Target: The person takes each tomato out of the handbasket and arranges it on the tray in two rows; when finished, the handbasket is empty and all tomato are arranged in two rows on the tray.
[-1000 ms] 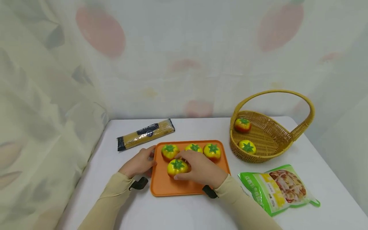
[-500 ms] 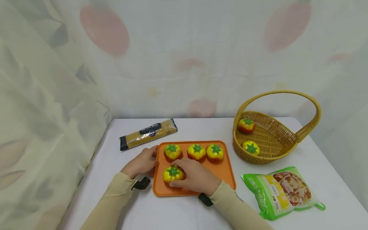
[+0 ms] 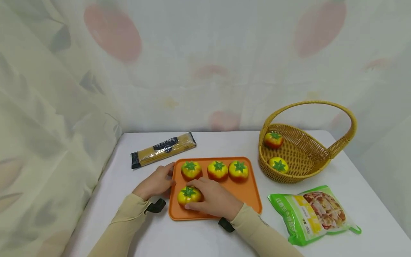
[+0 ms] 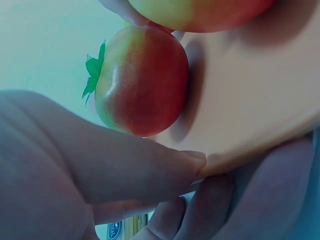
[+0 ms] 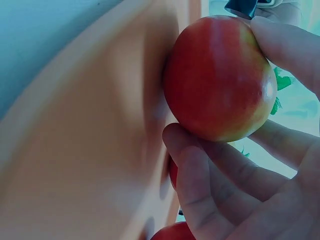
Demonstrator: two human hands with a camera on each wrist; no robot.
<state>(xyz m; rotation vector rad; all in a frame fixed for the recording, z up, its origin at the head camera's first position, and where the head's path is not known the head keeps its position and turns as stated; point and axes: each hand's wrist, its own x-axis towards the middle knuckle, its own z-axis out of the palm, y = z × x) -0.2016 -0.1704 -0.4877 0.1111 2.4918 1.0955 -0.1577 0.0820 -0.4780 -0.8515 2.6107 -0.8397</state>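
On rectangular tray (image 3: 243, 194), 4 glossy, round fruits (image 3: 188, 198)

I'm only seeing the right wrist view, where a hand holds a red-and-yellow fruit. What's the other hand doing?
Observer: The left hand grips the left edge of the orange tray.
Visitor: Is there any fruit outside that tray?
Observer: Yes, two fruits sit in the handled wicker basket, right of the tray.
Visitor: Anything lying beyond the tray?
Observer: A spaghetti pack, beyond the tray's far left corner.
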